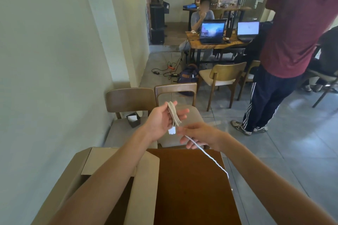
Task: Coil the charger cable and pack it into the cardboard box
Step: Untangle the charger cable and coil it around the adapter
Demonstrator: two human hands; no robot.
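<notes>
My left hand (162,118) holds several loops of the white charger cable (173,113) wound across its fingers, raised above the far edge of the table. A white plug end (172,131) hangs just below that hand. My right hand (199,134) pinches the loose tail of the cable (210,157), which runs down and to the right past the table's edge. The open cardboard box (146,179) stands at the lower left on the table, its flaps spread; my left forearm crosses over it and hides the inside.
The brown wooden table (192,188) lies under my arms. Two wooden chairs (131,100) stand beyond it, one bearing a small dark holder (133,119). A wall runs along the left. A person in a maroon shirt (292,33) stands at right; others sit at laptops farther back.
</notes>
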